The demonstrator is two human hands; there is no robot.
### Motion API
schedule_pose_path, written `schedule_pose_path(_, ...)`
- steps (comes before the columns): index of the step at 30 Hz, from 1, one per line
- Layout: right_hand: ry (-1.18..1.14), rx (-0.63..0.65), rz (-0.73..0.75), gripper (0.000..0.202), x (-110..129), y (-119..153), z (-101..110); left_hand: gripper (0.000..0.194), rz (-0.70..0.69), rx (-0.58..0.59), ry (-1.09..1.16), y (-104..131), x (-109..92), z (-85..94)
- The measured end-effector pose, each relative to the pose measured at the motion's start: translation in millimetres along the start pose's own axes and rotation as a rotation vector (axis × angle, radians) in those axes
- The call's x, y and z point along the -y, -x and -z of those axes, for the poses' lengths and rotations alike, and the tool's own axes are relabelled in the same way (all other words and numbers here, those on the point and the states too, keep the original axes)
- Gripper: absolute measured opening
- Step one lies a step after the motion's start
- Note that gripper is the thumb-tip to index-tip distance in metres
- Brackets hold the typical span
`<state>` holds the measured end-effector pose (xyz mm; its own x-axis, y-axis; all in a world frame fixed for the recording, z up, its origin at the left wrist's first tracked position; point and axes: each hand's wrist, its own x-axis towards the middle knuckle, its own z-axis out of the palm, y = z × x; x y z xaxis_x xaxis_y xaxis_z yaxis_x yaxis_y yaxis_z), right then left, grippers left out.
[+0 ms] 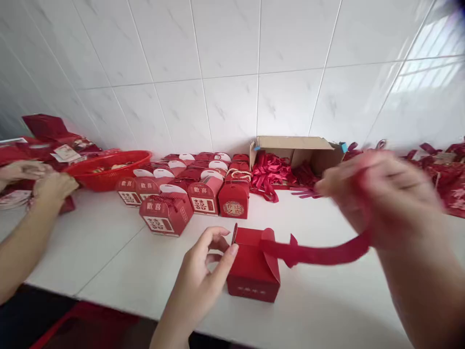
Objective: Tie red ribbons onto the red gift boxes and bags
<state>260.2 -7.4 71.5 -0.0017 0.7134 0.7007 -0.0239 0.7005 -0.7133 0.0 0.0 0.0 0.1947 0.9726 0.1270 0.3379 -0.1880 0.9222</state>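
Note:
On the white table in front of me stands a small red gift box [250, 271] with folded top flaps. My left hand [207, 266] steadies its left side, thumb and fingertips at the upright side flap. A red ribbon [327, 255] runs from the opening at the box's right flap, with a small knot or bow partway along. My right hand [385, 194], raised to the right and smeared by motion, grips the ribbon's other end. The ribbon sags between hand and box.
Several red gift boxes [167, 213] stand in rows behind. A cardboard carton [294, 142] holds red ribbons [271, 172]. A red plastic basket [105, 177] sits left, beside another person's hands [54, 186]. Red bags [450, 179] line the right; a tiled wall [232, 106] closes the back.

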Motion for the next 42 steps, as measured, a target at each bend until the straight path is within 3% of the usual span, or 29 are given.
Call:
schedule_pose_path(3, 0.237, 0.388, -0.224, 0.01, -20.3, -0.7, -33.5, 0.031, 0.052, -0.01, 0.05, 0.7, -1.6, 5.7)
schedule_pose_path(5, 0.35, 0.534, -0.309, 0.012, -33.6, 2.8, -51.3, 0.032, 0.072, 0.011, 0.099, 1.3, -2.8, 7.7)
schedule_pose_path(7, 0.419, 0.589, -0.358, 0.014, -45.1, 8.6, -63.3, 0.033, 0.084, 0.042, 0.15, 2.2, -3.8, 8.2)
schedule_pose_path(12, 0.474, 0.625, -0.442, 0.018, -56.4, 16.7, -71.8, 0.03, 0.09, 0.068, 0.131, 5.4, -4.4, 7.2)
schedule_pose_path(26, 0.391, 0.775, -0.537, 0.024, -47.3, 8.4, -67.5, 0.03, 0.104, 0.171, 0.1, 13.5, -12.0, 3.0)
schedule_pose_path(32, 0.386, 0.732, -0.463, 0.021, -51.6, 9.7, -69.3, 0.03, 0.1, 0.163, 0.101, 14.7, -10.6, 3.0)
schedule_pose_path(38, 0.439, 0.723, -0.375, 0.017, -55.3, 12.6, -71.6, 0.031, 0.086, 0.067, 0.169, 1.1, -10.0, -6.6)
schedule_pose_path(42, 0.437, 0.672, -0.379, 0.015, -52.3, 10.4, -68.5, 0.03, 0.05, 0.052, 0.065, -6.8, -1.3, -3.0)
